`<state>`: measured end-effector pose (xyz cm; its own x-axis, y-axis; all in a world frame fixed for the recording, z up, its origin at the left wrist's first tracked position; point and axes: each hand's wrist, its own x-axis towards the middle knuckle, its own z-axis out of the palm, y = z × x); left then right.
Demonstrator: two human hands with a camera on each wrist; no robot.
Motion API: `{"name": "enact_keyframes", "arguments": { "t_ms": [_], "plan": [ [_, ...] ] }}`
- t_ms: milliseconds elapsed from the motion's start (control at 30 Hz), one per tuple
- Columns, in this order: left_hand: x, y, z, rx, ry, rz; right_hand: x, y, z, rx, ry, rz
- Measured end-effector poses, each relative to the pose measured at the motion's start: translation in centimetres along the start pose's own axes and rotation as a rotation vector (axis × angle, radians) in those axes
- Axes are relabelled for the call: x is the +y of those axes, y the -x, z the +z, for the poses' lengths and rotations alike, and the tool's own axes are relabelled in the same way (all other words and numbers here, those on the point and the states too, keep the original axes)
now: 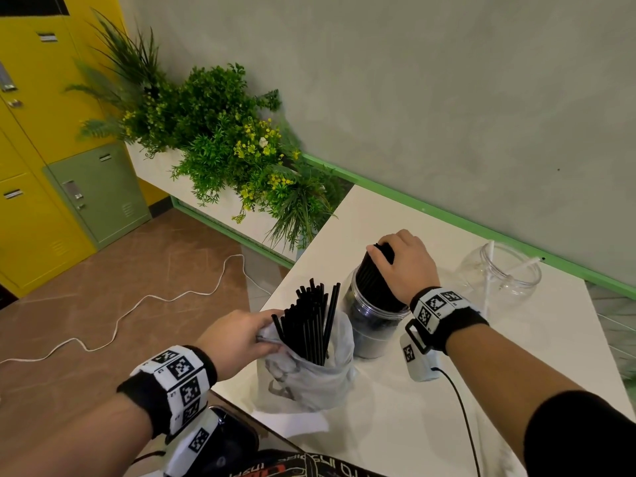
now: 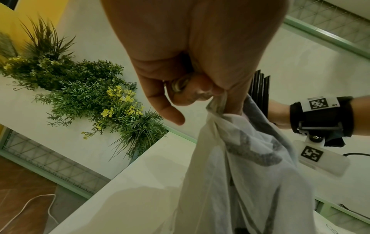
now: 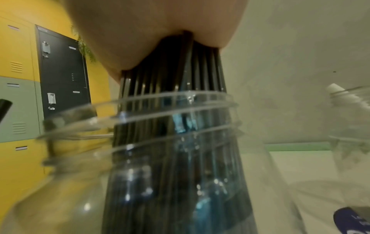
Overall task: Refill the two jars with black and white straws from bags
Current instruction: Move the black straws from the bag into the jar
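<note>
A clear jar (image 1: 373, 327) stands on the white table (image 1: 516, 356) and holds a bundle of black straws (image 1: 373, 270). My right hand (image 1: 401, 266) grips the top of that bundle, its palm over the straw ends (image 3: 172, 76). Just to the left a thin plastic bag (image 1: 309, 383) stands upright with more black straws (image 1: 311, 321) sticking out. My left hand (image 1: 241, 333) pinches the bag's rim (image 2: 218, 102) on its left side. A second clear jar (image 1: 499, 270) at the back right holds a few white straws (image 1: 488, 270).
The table's left edge runs beside the bag, with tiled floor and a white cable (image 1: 137, 304) below. A planter of green plants (image 1: 223, 142) and yellow lockers (image 1: 31, 201) stand at the back left. A black cable (image 1: 461, 407) trails over the table from my right wrist.
</note>
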<state>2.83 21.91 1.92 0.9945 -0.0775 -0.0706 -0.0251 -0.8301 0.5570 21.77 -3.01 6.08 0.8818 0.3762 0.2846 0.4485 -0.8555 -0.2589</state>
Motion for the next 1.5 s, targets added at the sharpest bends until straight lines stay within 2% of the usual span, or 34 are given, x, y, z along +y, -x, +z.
{"name": "enact_keyframes", "arguments": {
  "t_ms": [67,167,200,300,367,400,467,567,767,867,933,1067,1333,1500],
  "plan": [
    [0.0,0.0,0.0,-0.003,0.006,0.005,-0.1,0.0,0.0,0.017,0.026,-0.005],
    [0.0,0.1,0.1,-0.001,0.01,0.003,0.2,-0.2,0.2,-0.142,0.159,-0.008],
    [0.0,0.1,0.2,-0.001,0.01,-0.001,0.2,-0.3,0.1,-0.143,0.168,-0.015],
    [0.0,0.0,0.2,0.002,0.008,-0.005,-0.8,0.8,-1.0,0.044,0.062,-0.059],
    [0.0,-0.1,0.2,-0.006,0.006,0.011,-2.4,2.8,-1.8,0.188,-0.163,-0.157],
    [-0.1,-0.2,0.3,-0.013,0.001,0.015,-3.3,4.2,-1.9,0.214,-0.322,-0.196],
    [-0.1,-0.2,0.2,-0.017,-0.005,0.016,-5.3,7.4,-1.5,0.132,-0.616,-0.197],
    [-0.4,0.0,0.2,-0.015,-0.013,0.008,-7.1,11.0,0.1,-0.14,-0.911,-0.058],
    [-0.5,0.3,0.3,-0.022,0.013,0.033,-7.6,11.3,3.9,-0.353,-0.962,0.117],
    [-0.4,0.2,0.8,-0.023,0.02,0.011,-8.1,10.8,4.2,-0.427,-0.895,0.133],
    [-0.3,0.2,1.0,-0.02,0.053,0.006,-8.4,10.6,4.2,-0.397,-0.854,0.144],
    [-0.3,0.2,1.1,-0.003,0.101,0.025,-8.0,10.6,4.2,-0.353,-0.927,0.212],
    [-0.5,0.5,1.3,-0.011,0.143,0.022,-7.7,10.2,1.9,-0.333,-1.048,0.199],
    [-0.7,0.1,1.4,-0.015,0.117,0.008,-8.0,9.8,0.0,-0.149,-1.106,0.224]
  ]
}}
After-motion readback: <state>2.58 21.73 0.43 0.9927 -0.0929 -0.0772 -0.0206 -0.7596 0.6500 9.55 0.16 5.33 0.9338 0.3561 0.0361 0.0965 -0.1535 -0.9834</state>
